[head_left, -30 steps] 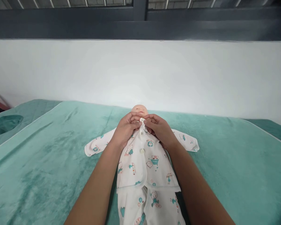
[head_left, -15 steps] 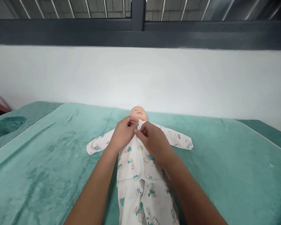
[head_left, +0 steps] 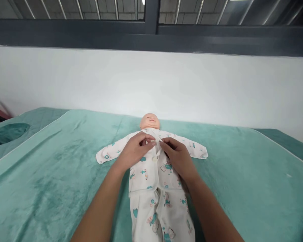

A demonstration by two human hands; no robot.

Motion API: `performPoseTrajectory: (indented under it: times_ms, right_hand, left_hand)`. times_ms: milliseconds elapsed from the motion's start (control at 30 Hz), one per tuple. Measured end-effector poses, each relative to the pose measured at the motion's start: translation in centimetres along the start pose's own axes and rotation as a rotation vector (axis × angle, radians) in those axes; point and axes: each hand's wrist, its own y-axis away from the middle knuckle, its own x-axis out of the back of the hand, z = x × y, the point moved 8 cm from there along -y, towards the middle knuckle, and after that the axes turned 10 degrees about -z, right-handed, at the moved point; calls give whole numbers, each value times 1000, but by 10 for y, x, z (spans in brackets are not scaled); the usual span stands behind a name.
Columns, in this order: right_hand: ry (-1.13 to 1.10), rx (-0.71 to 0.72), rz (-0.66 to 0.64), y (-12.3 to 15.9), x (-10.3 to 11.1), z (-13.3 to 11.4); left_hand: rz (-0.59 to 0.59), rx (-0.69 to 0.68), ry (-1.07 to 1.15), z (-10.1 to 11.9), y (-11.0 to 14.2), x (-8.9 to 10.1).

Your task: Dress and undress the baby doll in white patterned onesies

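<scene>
In my head view, my left hand (head_left: 134, 151) and right hand (head_left: 181, 158) pinch the front edges of the white printed cloth jacket (head_left: 144, 179), probably to steady them, the bald doll (head_left: 149, 121) lying face-up on green plush bedding (head_left: 63, 174).

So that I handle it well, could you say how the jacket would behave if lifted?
The jacket is probably floppy, since its front creases; its thin-looking cloth suggests little weight. Worn by the doll, it would likely tug that along.
</scene>
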Motion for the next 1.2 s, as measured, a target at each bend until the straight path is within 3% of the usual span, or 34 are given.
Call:
performPoseTrajectory:
  times_ms: [167,333,467,633,800,1200]
  right_hand:
    - [-165,64,-35,-6,0,1]
    - [-235,70,-35,-8,0,1]
    - [-229,71,-23,-8,0,3]
    - [-244,84,-2,-6,2,3]
    - [-197,86,3,-6,2,4]
    - [-57,146,-60,-5,-3,-4]
  left_hand:
    - [41,9,-30,0,-1,-3]
    - [142,35,201,-6,2,-3]
    - [122,37,317,-8,2,-6]
    - [67,37,265,-6,2,-6]
    - [109,36,295,-9,2,-5]
    - [64,9,304,-9,3,-6]
